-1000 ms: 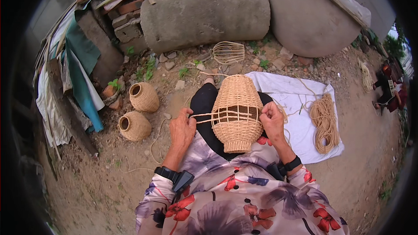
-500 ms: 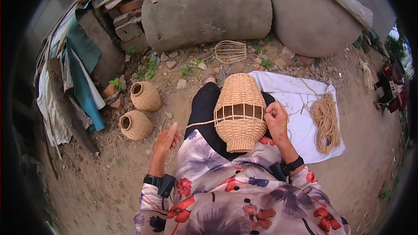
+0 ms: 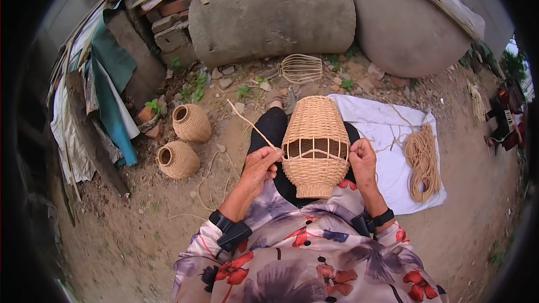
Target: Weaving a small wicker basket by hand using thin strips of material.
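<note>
A vase-shaped basket (image 3: 315,119) of woven tan cord lies across my lap, its narrow neck toward me. Around its middle runs an unwoven band where upright ribs show, and a single strand crosses them. At the basket's left side, my left hand (image 3: 260,166) pinches the tan cord (image 3: 252,125), whose loose end sticks up and away to the left. My right hand (image 3: 364,163) is closed against the right edge of the open band; what lies between its fingertips is hidden.
Two small finished woven vases (image 3: 192,123) stand on the dirt at left. A cord coil (image 3: 422,163) rests on a white cloth (image 3: 387,115) at right. Beyond my feet lies a bare rib frame (image 3: 300,68), before a large stone roller (image 3: 274,18). Loose cord trails at left.
My left hand has moved right, from out beside the basket to its left edge. The cord's end now points up and away, and a strand crosses the ribs. My right hand stays at the right side.
</note>
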Available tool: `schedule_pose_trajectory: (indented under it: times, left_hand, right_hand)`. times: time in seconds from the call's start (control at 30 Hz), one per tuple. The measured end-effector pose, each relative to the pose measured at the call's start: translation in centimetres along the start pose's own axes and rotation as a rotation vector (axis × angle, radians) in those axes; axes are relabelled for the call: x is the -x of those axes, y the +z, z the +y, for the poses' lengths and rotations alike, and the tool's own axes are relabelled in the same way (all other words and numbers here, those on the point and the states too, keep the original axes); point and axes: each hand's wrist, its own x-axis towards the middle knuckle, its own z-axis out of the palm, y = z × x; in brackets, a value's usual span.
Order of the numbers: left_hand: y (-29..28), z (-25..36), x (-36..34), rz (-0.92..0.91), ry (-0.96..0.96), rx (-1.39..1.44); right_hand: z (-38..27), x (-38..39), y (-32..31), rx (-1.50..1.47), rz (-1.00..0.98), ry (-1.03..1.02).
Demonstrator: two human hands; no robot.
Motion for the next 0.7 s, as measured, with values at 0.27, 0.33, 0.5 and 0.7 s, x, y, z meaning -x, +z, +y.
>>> schedule_pose_trajectory:
  times: [0.27,0.33,0.5,0.7]
  left_hand:
    - [2.2,-1.2,-1.6,0.183,0.431,-0.638]
    - [2.2,-1.0,-1.7,0.255,0.603,-0.822]
    - [0.9,-0.1,-0.2,-0.04,0.081,0.429]
    - [0.1,0.4,2.2,-0.507,0.036,0.798]
  right_hand:
    - [0.6,0.2,-0.2,-0.037,-0.02,0.039]
    - [0.6,-0.1,-0.1,-0.052,-0.015,0.047]
    - [2.7,-0.5,-0.7,-0.045,-0.04,0.062]
    - [3.1,-0.9,-0.8,0.045,-0.115,0.075]
